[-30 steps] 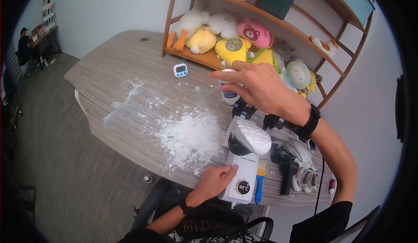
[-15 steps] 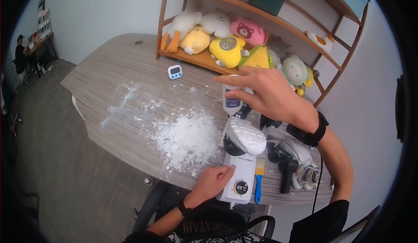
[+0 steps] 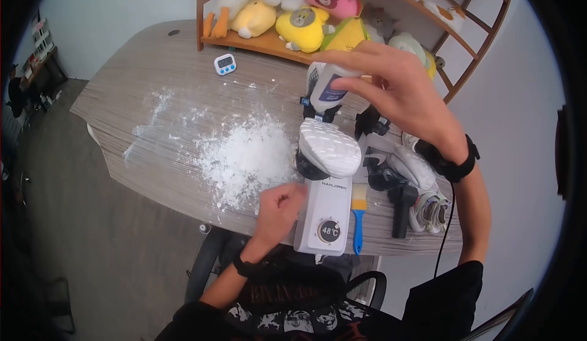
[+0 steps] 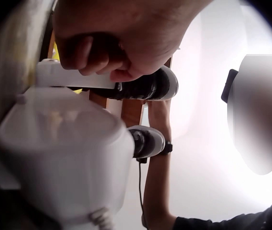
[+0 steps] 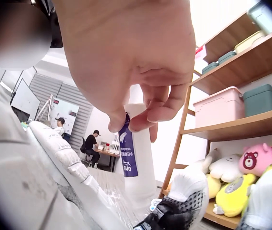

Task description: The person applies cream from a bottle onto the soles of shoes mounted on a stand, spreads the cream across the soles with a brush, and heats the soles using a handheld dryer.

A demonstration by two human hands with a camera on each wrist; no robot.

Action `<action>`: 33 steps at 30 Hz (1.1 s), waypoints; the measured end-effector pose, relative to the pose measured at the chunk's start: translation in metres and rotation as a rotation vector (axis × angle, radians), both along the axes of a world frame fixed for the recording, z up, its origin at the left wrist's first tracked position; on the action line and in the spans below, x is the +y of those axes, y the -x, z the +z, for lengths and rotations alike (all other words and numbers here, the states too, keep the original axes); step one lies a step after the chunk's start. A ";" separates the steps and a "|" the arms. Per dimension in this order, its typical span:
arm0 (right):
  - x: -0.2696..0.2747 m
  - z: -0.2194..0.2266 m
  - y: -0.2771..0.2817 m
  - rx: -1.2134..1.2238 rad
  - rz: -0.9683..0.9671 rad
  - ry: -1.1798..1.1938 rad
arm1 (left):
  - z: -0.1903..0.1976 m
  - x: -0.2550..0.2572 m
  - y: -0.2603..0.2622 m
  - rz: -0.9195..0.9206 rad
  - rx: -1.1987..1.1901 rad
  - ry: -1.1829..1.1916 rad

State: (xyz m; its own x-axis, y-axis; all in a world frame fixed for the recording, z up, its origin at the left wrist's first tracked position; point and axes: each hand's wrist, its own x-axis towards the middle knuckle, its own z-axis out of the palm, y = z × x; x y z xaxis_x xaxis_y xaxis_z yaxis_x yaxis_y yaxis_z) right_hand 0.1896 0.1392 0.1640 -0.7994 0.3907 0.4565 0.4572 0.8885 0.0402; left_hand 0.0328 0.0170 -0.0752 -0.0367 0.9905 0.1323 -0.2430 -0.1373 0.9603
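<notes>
My right hand (image 3: 406, 87) pinches a white bottle (image 5: 138, 167) with a blue label near its top, thumb on one side and fingers on the other. The bottle slants over a black-and-white shoe (image 5: 181, 211) behind the white appliance. Beside that appliance (image 3: 319, 209), marked NANJIREN and showing 48°C, my left hand (image 3: 276, 214) hovers with fingers curled and nothing visible in them. In the left wrist view the same hand (image 4: 121, 38) overlaps a black-and-white shoe (image 4: 148, 88). A shoe with a white patterned sole (image 3: 333, 148) sits at the appliance's far end.
White powder (image 3: 244, 157) is scattered across the table (image 3: 140, 60). A blue-handled brush (image 3: 358, 225), a black tool (image 3: 401, 212) and more shoes (image 3: 422, 216) lie to the right. A timer (image 3: 225, 65) stands before a shelf (image 3: 260, 46) of plush toys.
My left hand has lifted off the appliance and shifted left of it. My right hand keeps the bottle, now tilted, nearer the shoe behind the appliance. The head view has dipped downward.
</notes>
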 end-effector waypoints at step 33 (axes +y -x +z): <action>-0.024 0.006 -0.083 0.277 -0.160 0.544 | 0.054 0.152 0.023 -0.044 -0.336 -0.062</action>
State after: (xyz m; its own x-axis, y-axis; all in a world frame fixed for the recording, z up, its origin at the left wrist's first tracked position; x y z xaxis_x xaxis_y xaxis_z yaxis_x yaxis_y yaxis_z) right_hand 0.2724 0.1148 0.1698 -0.5924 0.7300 0.3408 0.5144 0.6684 -0.5373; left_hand 0.0102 0.1691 -0.0211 -0.0457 0.9826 0.1799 -0.5514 -0.1749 0.8157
